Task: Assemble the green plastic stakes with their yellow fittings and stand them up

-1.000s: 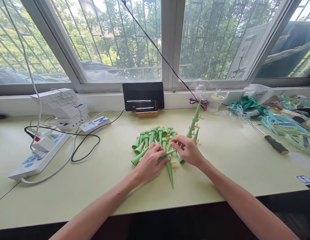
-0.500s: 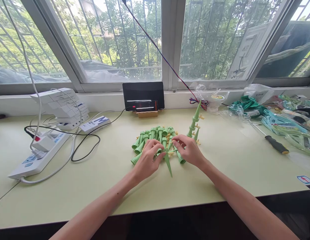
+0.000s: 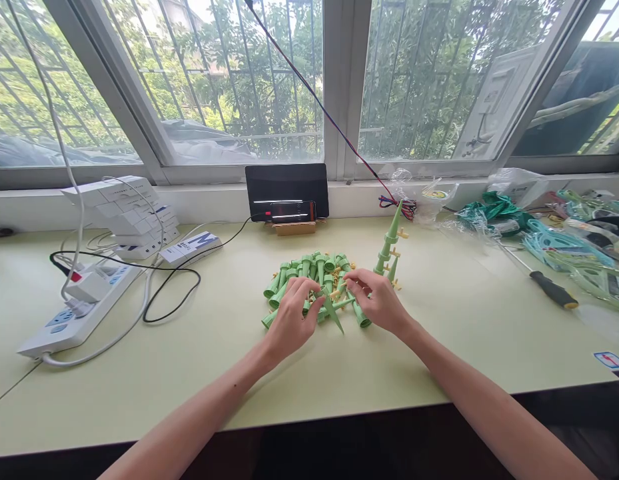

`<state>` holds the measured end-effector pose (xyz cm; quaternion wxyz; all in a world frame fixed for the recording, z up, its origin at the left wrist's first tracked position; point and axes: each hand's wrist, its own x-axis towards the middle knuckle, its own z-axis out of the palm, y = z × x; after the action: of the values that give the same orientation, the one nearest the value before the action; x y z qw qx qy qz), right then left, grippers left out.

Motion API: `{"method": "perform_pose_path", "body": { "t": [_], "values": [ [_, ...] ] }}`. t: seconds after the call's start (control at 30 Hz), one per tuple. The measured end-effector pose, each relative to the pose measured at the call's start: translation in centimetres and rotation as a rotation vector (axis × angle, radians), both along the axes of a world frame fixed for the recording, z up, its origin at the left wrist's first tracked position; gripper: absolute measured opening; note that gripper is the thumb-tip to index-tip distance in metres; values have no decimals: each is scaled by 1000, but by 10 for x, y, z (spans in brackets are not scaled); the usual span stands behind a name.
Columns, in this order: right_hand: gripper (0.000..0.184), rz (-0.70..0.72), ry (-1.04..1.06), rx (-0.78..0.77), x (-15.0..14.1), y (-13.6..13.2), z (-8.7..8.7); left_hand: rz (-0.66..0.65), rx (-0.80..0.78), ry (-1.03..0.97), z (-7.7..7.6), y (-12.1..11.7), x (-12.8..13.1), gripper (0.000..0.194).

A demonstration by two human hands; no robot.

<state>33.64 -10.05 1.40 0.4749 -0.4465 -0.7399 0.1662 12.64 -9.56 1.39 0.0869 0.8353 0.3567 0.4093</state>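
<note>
My left hand (image 3: 295,312) is closed on a green plastic plant watering spike (image 3: 332,312), whose point slants down to the right. To its right, my right hand (image 3: 375,298) is closed in a pinch; the small thing at its fingertips is too hidden to name. Both hands are at the front of a pile of green watering spikes (image 3: 309,267), with yellow valves among them. Beside my right hand, a stack of nested spikes (image 3: 384,252) stands upright with yellow valves (image 3: 402,233) sticking out to the right.
A tablet (image 3: 286,183) and a phone (image 3: 293,211) lean at the back. At left are a power strip (image 3: 84,310), cables and stacked white boxes (image 3: 134,217). A screwdriver (image 3: 553,289), green bundles (image 3: 494,215) and plastic packaging lie at right.
The spike in my left hand has been raised and drawn slightly left, and its tip sits higher. My right hand has hardly moved. The pile and the stack look the same.
</note>
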Motion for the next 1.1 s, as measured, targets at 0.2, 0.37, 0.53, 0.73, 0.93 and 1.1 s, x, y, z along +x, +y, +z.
{"method": "perform_pose_path", "body": {
  "t": [0.2, 0.37, 0.53, 0.73, 0.93, 1.1],
  "values": [
    [18, 35, -22, 1, 0, -1, 1, 12, 3, -4, 0, 0, 0, 4],
    [18, 57, -37, 4, 0, 0, 0, 14, -4, -5, 0, 0, 0, 4],
    [17, 56, -50, 4, 0, 0, -1, 13, -2, -13, 0, 0, 1, 5],
    [17, 69, -56, -5, 0, 0, -1, 11, -14, -14, 1, -1, 1, 5],
    [17, 109, -36, -29, 0, -1, 0, 11, -10, -16, 1, -1, 1, 6],
    [16, 134, -34, -49, 0, -1, -1, 7, -13, -11, 0, -1, 1, 6]
  ]
}}
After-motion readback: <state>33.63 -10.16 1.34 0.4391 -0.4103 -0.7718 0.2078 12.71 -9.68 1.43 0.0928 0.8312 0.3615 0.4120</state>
